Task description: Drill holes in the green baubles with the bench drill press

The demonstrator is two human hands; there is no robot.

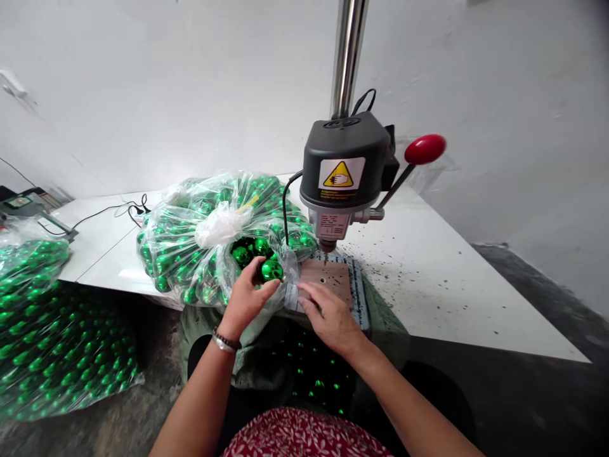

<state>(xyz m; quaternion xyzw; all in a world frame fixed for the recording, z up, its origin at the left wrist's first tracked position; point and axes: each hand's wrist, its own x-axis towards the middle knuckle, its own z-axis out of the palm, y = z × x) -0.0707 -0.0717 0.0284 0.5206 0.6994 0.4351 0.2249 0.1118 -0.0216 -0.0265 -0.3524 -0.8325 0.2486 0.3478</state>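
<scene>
My left hand [247,296] is closed on a shiny green ball [272,270], thumb and fingers around its side, at the torn opening of a clear plastic bag [221,225]. More green balls [241,256] show inside that opening. My right hand [329,312] is at the left front edge of the drill press base, fingers curled over the edge of a brown board [333,279] with a small hole. Whether the fingertips pinch anything there I cannot tell. Above the board hangs the drill press [346,158], its bit pointing down.
The red-knobbed lever [425,149] sticks out to the right of the drill. Dark shavings lie over the white table [457,273]. Another bag of green balls [57,349] stands at lower left, near a second machine [33,206]. Green balls [318,374] lie below the table edge.
</scene>
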